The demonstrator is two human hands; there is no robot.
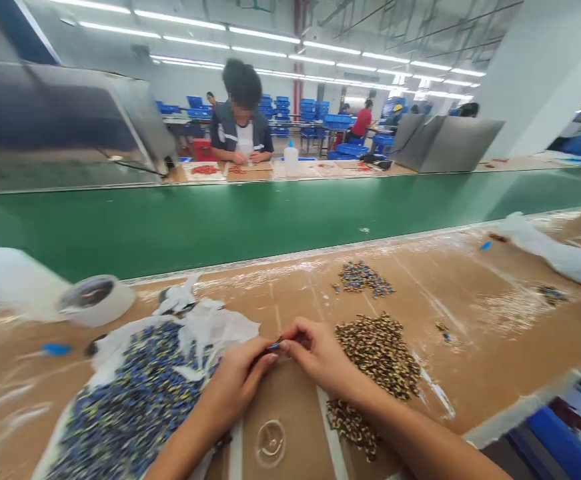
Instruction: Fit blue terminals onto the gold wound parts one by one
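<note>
My left hand (243, 373) and my right hand (317, 353) meet over the brown table, thumbs and fingertips pinched together. Between them is a small part (273, 346) with some blue on it, too small to name. Left of my hands, a large heap of small blue, black and yellow pieces (125, 400) lies on white plastic. Under and beside my right forearm spreads a heap of small brown and gold pieces (377, 353). Farther back sits a smaller pile of mixed blue and gold pieces (365, 278). A round clear dish (271, 443) rests below my hands.
A tape roll (97, 300) and a white bottle (15, 283) stand at the left. A green conveyor belt (230, 223) crosses behind the table. Beyond it, a person (243, 127) handles small red pieces. A plastic bag (560, 253) lies at the right; a blue crate (565, 433) is below.
</note>
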